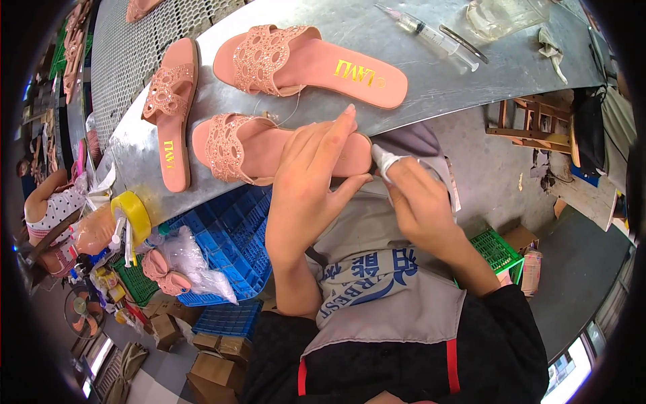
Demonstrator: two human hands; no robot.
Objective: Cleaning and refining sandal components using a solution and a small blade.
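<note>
Left sandal: pink; gold lettering on insole.
Near sandal: on metal table, under left hand, long axis left to right, heel toward right hand.
Left hand: nearer; half spread, fingers and thumb gripping the sandal's heel half.
Far sandal: pink; gold lettering toward heel.
Apron: grey, blue printing, creased.
White cloth: by the heel; contact unclear.
Right hand: fingers curled, pinching cloth.
</note>
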